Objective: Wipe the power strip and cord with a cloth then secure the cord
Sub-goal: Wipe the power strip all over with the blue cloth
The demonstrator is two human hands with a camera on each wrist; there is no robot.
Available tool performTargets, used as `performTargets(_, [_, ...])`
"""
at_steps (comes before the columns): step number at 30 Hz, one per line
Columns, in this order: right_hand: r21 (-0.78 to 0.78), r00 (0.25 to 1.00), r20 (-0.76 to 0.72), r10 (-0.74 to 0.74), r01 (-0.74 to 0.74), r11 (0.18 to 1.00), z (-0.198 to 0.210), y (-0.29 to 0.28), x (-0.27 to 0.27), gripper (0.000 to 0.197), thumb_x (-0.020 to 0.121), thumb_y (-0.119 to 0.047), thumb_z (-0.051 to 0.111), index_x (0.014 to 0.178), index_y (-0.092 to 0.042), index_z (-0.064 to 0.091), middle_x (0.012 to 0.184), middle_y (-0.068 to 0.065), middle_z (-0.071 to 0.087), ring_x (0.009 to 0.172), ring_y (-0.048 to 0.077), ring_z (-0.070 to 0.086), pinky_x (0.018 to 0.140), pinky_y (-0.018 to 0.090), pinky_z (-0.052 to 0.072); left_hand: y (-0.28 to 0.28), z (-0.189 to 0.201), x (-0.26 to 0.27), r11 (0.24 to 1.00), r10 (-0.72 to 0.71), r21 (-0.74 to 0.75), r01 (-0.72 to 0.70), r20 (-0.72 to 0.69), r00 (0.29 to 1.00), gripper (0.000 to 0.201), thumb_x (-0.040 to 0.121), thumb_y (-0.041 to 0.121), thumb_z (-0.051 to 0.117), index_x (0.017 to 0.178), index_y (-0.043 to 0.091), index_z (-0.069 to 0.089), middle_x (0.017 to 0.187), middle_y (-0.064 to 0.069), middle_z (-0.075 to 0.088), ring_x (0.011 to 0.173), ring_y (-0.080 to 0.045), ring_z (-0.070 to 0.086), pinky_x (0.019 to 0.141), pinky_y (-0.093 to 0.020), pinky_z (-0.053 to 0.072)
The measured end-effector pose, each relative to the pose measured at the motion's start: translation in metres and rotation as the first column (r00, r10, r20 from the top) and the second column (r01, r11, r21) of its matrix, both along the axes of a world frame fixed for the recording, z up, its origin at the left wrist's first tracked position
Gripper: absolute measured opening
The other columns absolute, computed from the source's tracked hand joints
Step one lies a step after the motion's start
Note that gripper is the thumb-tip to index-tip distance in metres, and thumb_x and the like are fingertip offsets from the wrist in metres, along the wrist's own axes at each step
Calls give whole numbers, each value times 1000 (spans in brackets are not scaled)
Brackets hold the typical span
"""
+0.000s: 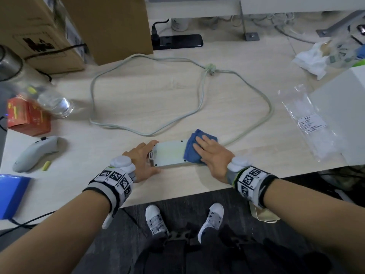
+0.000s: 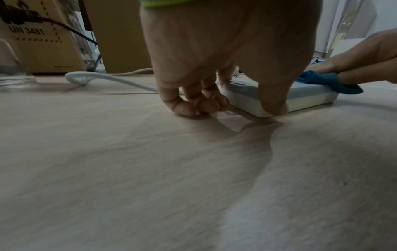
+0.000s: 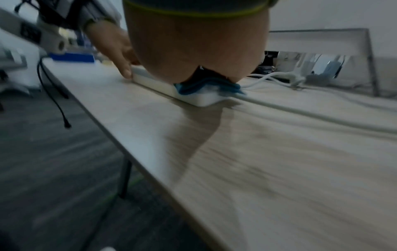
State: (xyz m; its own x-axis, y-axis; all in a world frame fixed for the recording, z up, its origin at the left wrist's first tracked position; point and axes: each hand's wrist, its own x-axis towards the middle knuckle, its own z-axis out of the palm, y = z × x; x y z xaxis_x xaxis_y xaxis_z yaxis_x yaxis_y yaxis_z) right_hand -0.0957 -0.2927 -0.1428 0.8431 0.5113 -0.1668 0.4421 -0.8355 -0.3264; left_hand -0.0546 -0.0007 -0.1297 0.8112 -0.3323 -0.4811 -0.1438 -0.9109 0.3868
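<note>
Desk (image 1: 197,180): left hand (image 1: 141,161) pinches power strip (image 1: 169,155) end to steady it, right hand (image 1: 212,153) flat-fingered, pressing cloth (image 1: 192,149) on top.

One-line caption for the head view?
Right hand presses blue cloth on white power strip; left hand steadies its end.

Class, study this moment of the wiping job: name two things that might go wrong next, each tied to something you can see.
1. The power strip lies near the table edge; a hard push from the right hand on the blue cloth might slide it off if the left hand loosens its grip.
2. The cord loops close to the water bottle; tugging it might topple the bottle.
</note>
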Motion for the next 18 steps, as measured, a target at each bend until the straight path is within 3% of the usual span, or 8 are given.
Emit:
performTargets(3, [4, 999, -25, 34, -33, 999, 2, 47, 2, 61, 95, -11, 45, 149, -9, 17, 157, 9, 7, 139, 21, -10, 114, 36, -9, -2, 0, -1, 1000, 25, -13, -25, -1, 1000, 85, 67, 55, 72, 138, 42, 26, 115, 3, 52, 100, -27, 59, 86, -39, 50])
performTargets(4, [7, 998, -27, 52, -52, 999, 2, 64, 3, 64, 94, -11, 46, 150, -10, 13, 157, 7, 3, 139, 19, -13, 113, 34, -13, -2, -1, -1, 999, 31, -32, -31, -5, 1000, 82, 66, 57, 71, 135, 44, 28, 111, 3, 53, 97, -27, 60, 84, -39, 51])
performTargets(7, [9, 995, -43, 90, -89, 996, 1, 102, 3, 67, 93, -14, 49, 149, -9, 14, 158, 11, 4, 144, 24, -7, 115, 36, -10, -2, 0, -1, 992, 42, -119, -46, -34, 999, 84, 58, 70, 63, 132, 45, 31, 101, 2, 57, 85, -24, 62, 76, -41, 54])
performTargets(10, [-33, 990, -62, 124, -126, 992, 10, 92, 10, 60, 98, -17, 43, 150, -9, 12, 158, 10, 3, 145, 27, -2, 111, 31, -13, -2, -2, -1, 989, 34, -145, -43, -62, 997, 87, 58, 73, 65, 134, 48, 29, 103, 4, 60, 87, -21, 64, 76, -41, 55])
performTargets(12, [-8, 990, -78, 120, -121, 993, 20, 64, 14, 56, 96, -15, 47, 146, -5, 25, 155, 17, 18, 143, 34, 14, 114, 40, 1, -2, 1, -1, 994, 56, -97, -60, -39, 998, 83, 63, 64, 71, 134, 48, 29, 110, 6, 57, 96, -21, 61, 84, -40, 53])
performTargets(14, [-13, 995, -83, 53, -54, 998, 18, 21, 14, 54, 88, -15, 54, 138, 2, 41, 145, 24, 38, 133, 43, 34, 107, 57, 26, -2, 1, -2, 999, 41, -32, -42, -30, 999, 87, 68, 54, 73, 140, 42, 25, 115, 2, 54, 102, -25, 59, 88, -40, 50])
performTargets(16, [-81, 997, -83, 4, -10, 997, 15, -13, 12, 51, 89, -22, 46, 133, 3, 44, 138, 25, 46, 125, 44, 44, 97, 60, 40, 0, 3, -2, 999, 34, -28, -34, -25, 999, 87, 69, 55, 72, 140, 43, 23, 114, 3, 53, 102, -26, 59, 86, -41, 51])
performTargets(18, [-135, 997, -78, 19, -29, 990, 17, -21, 10, 51, 89, -24, 41, 131, 3, 46, 136, 25, 48, 123, 44, 46, 94, 59, 42, -1, 2, -2, 999, 28, -31, -29, -23, 999, 87, 69, 56, 71, 139, 44, 22, 113, 4, 53, 100, -26, 60, 85, -41, 52])
